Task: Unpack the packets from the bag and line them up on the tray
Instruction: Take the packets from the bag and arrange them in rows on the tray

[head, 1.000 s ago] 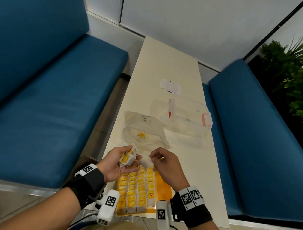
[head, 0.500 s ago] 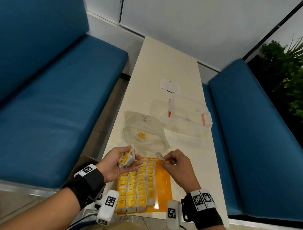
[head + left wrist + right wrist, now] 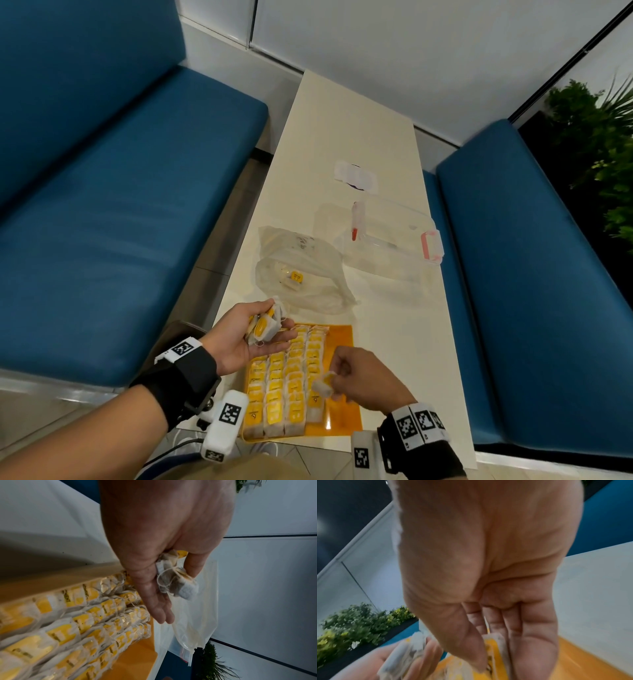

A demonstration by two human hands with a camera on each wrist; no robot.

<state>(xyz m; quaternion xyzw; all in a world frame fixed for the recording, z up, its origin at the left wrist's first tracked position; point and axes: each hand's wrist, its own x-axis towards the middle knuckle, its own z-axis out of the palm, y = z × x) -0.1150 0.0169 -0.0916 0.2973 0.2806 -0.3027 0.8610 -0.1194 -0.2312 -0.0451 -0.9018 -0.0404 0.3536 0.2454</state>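
An orange tray (image 3: 342, 356) at the table's near edge carries several rows of white-and-yellow packets (image 3: 287, 377). My left hand (image 3: 260, 329) hovers palm-up over the tray's far left corner, cupping a small bunch of packets (image 3: 265, 323), also seen as the bunch (image 3: 178, 584) in the left wrist view. My right hand (image 3: 337, 380) is above the tray's right side and pinches a single packet (image 3: 323, 387) over the near end of the rightmost row. The clear plastic bag (image 3: 308, 270) lies beyond the tray with a packet or two (image 3: 295, 278) inside.
A clear lidded box with pink clasps (image 3: 394, 240) sits right of the bag. A small white wrapper (image 3: 356, 174) lies farther up the table (image 3: 342, 120). Blue benches (image 3: 120, 205) flank the table on both sides; a plant (image 3: 603, 137) stands at right.
My right hand has taken one packet from the bunch by my left hand and carried it toward me, down to the near end of the rightmost row. The left hand stayed put.
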